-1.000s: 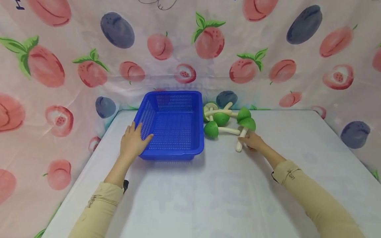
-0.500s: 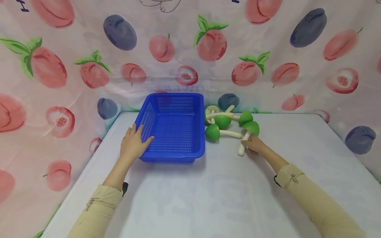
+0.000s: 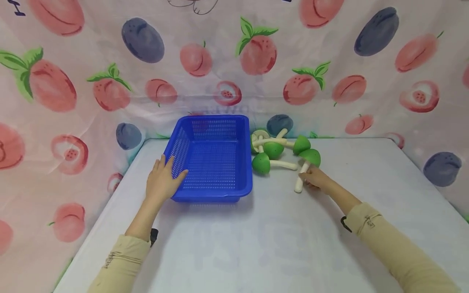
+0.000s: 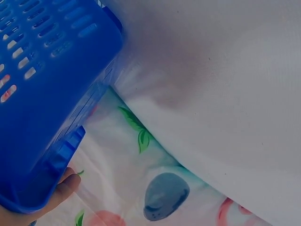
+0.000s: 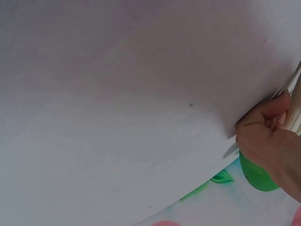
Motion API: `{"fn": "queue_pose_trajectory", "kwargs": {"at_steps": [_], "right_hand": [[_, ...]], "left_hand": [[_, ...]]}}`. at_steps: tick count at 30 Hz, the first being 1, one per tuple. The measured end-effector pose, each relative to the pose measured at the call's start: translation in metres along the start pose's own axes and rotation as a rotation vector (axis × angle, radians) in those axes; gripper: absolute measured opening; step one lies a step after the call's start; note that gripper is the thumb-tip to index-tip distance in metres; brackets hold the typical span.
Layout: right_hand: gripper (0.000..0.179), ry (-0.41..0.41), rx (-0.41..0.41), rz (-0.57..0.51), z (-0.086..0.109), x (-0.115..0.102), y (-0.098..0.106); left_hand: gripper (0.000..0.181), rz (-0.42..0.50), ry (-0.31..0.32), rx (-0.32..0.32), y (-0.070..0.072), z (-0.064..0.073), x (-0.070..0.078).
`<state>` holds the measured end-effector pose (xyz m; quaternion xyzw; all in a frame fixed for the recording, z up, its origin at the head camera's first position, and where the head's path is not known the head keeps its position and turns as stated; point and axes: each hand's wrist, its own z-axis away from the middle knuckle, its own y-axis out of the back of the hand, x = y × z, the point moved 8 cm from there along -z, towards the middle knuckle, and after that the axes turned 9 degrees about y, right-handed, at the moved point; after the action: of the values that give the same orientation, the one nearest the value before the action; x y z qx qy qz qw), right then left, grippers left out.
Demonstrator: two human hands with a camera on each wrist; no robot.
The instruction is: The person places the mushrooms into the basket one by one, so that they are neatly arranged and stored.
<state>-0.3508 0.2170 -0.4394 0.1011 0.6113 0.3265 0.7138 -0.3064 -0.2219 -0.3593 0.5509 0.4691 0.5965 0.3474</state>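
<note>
A blue plastic basket [image 3: 212, 193] with slotted walls stands on the table, nothing inside it. My left hand [image 3: 161, 179] rests on its left rim, fingers extended along the outside and thumb over the edge; the left wrist view shows the basket's outer wall [image 4: 56, 80] close up. To the right, my right hand [image 3: 316, 179] pinches the white stem of a toy mushroom [image 3: 310, 157] with a green cap. In the right wrist view the curled fingers [image 5: 256, 122] partly hide that mushroom. Several similar toy mushrooms [image 3: 261, 163] lie piled between the basket and my right hand.
The table [image 3: 234, 248] is covered in white cloth. A fruit-printed curtain [image 3: 205, 24] hangs behind it and along its left side. The mushroom pile lies close to the basket's right wall and the table's back edge.
The right hand and its mushroom have shifted slightly right and toward me, a little away from the pile. The left hand stays at the basket, which looks unmoved; the camera view wobbles slightly.
</note>
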Motion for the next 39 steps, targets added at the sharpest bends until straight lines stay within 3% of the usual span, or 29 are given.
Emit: {"fn": "queue_pose_trajectory", "kwargs": {"at_steps": [7,15,20,28,39], "right_hand": [[0.021,-0.039,-0.035,-0.083,0.003,0.006,0.006],[0.034,-0.063,-0.079,-0.212,0.002,0.007,0.014],[0.032,-0.034,-0.067,-0.205,0.005,0.007,0.018],[0.051,0.036,0.003,-0.163,0.001,-0.002,0.023],[0.051,0.161,-0.001,-0.054,-0.008,-0.045,0.021]], "left_hand": [[0.074,0.021,0.033,0.014,-0.002,0.001,-0.002],[0.072,0.009,0.022,0.037,0.003,-0.003,0.000],[0.072,0.005,0.012,0.027,0.004,-0.003,0.002],[0.075,-0.005,-0.017,0.010,0.002,-0.003,0.000],[0.079,-0.024,-0.037,0.011,0.000,-0.004,0.006]]}}
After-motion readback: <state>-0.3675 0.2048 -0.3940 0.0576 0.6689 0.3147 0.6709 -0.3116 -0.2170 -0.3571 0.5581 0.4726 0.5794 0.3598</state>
